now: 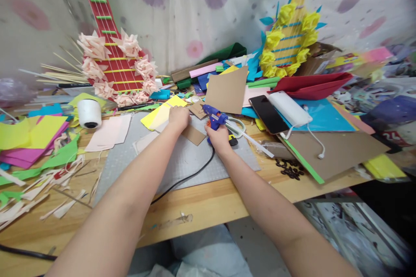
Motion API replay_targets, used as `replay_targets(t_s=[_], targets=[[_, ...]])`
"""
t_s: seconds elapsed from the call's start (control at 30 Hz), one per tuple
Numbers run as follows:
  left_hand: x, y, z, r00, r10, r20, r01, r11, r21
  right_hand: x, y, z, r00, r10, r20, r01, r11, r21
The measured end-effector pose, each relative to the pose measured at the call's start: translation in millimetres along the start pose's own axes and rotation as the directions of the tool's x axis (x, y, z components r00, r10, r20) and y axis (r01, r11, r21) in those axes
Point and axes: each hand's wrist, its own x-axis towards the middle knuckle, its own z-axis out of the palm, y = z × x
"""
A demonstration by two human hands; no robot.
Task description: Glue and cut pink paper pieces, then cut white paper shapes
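Note:
My right hand [219, 137] grips a blue hot glue gun [215, 116], its nozzle pointing left toward my other hand. A long white glue stick [258, 143] sticks out of its back, and a black cord [191, 176] trails down toward me. My left hand [179, 119] is closed low over the grey cutting mat [136, 177]; its fingertips face away, so what they hold is hidden. Beside it lie a brown cardboard strip [194, 134] and a yellow paper sheet [152, 117]. A small brown cardboard piece [198, 109] lies just beyond, near the nozzle.
Behind stand a red paper guitar [118, 67] with pink flowers and a yellow one [286, 45] with yellow flowers. A white roll [89, 113] stands left. At right lie a phone [268, 114], a white power bank [290, 107], scissors [238, 126] and black beads [290, 169].

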Motion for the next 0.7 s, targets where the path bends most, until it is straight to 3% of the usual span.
replay_targets(t_s=[0.2, 0.3, 0.47, 0.7], targets=[[-4.9, -21.7, -8.5, 0.986, -0.164, 0.001, 0.160, 0.962, -0.221, -0.1, -9.8, 2.5, 0.999, 0.046, -0.018, -0.047, 0.997, -0.054], [-9.3, -16.9, -10.5, 0.995, -0.091, -0.030, 0.079, 0.956, -0.283, 0.8, -10.1, 3.7, 0.998, 0.055, -0.033, -0.057, 0.997, -0.053], [-14.5, 0.5, -4.2, 0.996, 0.087, 0.003, -0.084, 0.966, -0.246, 2.0, -5.4, 4.6, 0.997, 0.077, -0.030, -0.078, 0.997, -0.016], [-15.0, 1.1, 4.3, 0.999, 0.033, 0.005, -0.031, 0.967, -0.253, 2.1, -5.4, 4.9, 0.999, 0.043, 0.000, -0.043, 0.999, -0.018]])
